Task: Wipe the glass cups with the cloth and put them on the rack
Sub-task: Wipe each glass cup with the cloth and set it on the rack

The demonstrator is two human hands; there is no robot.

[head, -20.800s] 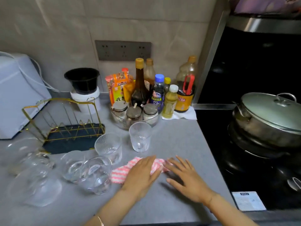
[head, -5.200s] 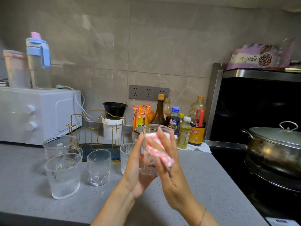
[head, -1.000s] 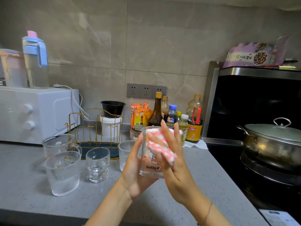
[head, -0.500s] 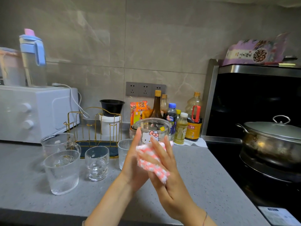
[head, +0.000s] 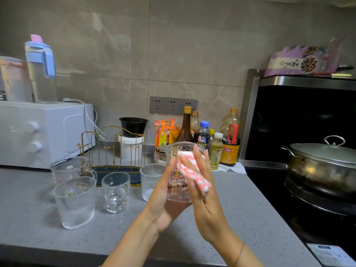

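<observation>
My left hand [head: 163, 205] cradles a clear printed glass cup [head: 178, 186] upright above the counter. Against the cup's right side my right hand [head: 202, 191] presses a pink-and-white striped cloth [head: 191, 173]. On the counter to the left stand a large ribbed glass [head: 75, 201], a handled glass mug [head: 70, 169] behind it, a small textured glass [head: 115, 191] and a ribbed glass [head: 151, 180]. The gold wire rack [head: 113, 149] on its dark tray stands behind them with nothing in it.
A white oven [head: 42, 132] with a blue-lidded jug [head: 41, 68] on top sits at the left. Sauce bottles [head: 204, 135] and a white tub with a black bowl [head: 133, 139] line the wall. A lidded pot [head: 323, 166] rests on the stove at the right.
The cup has turned in my left hand, so its print now faces me lower down. My right hand has slid the cloth up from the cup's base to its upper side.
</observation>
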